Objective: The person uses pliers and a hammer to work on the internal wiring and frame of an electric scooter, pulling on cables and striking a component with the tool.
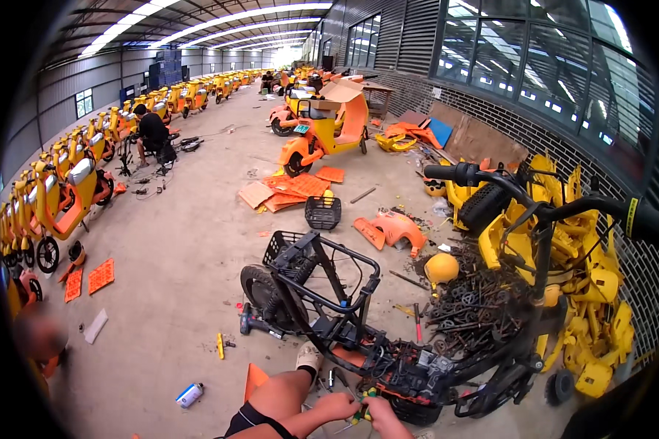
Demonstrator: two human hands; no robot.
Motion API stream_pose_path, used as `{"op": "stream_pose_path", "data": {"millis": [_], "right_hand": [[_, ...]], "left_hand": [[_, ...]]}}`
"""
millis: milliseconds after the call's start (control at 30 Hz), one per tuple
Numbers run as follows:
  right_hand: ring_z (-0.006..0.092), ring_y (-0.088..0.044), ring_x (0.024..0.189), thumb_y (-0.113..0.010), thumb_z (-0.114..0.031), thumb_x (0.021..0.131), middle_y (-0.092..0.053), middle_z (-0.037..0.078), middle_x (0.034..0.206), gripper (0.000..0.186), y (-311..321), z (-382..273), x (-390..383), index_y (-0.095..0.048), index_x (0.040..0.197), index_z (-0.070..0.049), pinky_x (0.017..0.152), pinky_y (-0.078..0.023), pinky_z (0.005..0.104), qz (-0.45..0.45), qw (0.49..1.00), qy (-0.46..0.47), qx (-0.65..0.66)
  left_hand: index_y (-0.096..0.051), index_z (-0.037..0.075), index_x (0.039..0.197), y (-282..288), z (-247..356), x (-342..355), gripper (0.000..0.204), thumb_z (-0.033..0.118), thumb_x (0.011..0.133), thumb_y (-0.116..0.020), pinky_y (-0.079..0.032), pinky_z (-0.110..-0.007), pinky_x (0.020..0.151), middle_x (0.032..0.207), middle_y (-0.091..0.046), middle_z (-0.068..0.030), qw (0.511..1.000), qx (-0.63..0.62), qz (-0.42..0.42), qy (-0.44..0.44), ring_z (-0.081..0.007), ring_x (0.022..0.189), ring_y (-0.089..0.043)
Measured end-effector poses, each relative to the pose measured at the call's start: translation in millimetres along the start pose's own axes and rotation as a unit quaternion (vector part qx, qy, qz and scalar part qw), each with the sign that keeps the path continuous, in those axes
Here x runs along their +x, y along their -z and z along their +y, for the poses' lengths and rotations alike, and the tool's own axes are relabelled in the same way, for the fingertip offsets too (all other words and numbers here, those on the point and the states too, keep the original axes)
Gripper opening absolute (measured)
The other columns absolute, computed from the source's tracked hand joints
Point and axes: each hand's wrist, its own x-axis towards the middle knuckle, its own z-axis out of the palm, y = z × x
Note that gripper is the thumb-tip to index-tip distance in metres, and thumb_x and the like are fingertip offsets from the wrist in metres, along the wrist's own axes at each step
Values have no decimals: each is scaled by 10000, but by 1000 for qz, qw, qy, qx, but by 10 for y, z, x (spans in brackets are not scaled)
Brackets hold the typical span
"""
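Observation:
At the lower edge, my left hand and my right hand are close together, both closed around a hand tool with green-and-yellow handles. The tool's working end is too small to make out. Just beyond the hands stands a stripped black scooter frame, with its rear wheel, a wire basket and bare handlebars. Wiring and dark parts lie exposed along its low deck, right beside my hands. My bent leg is to the left of the hands.
A cordless drill, a yellow marker-like stick and a spray can lie on the floor. Right of the frame are heaped black metal parts and yellow panels. Scooters line the left; a person crouches there.

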Motion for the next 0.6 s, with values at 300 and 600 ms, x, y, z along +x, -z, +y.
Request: {"op": "stream_pose_path", "data": {"millis": [300,600], "right_hand": [[200,-510,730,-642,-161,835,-542,105,842,268,47,94,239,-557,991,41,631,-392,420,-35,999,18,9],[121,-533,603,-565,-414,948,-598,24,786,346,-43,160,125,-648,1002,-83,476,-402,281,-59,989,134,-2]], "left_hand": [[-720,117,992,31,111,71,520,541,867,-446,-521,-464,824,942,-706,-178,999,-4,-29,26,-373,925,-667],[-745,81,930,154,190,134,526,517,829,-470,-530,-432,803,920,-715,-181,994,-11,-68,80,-359,901,-684]]}}
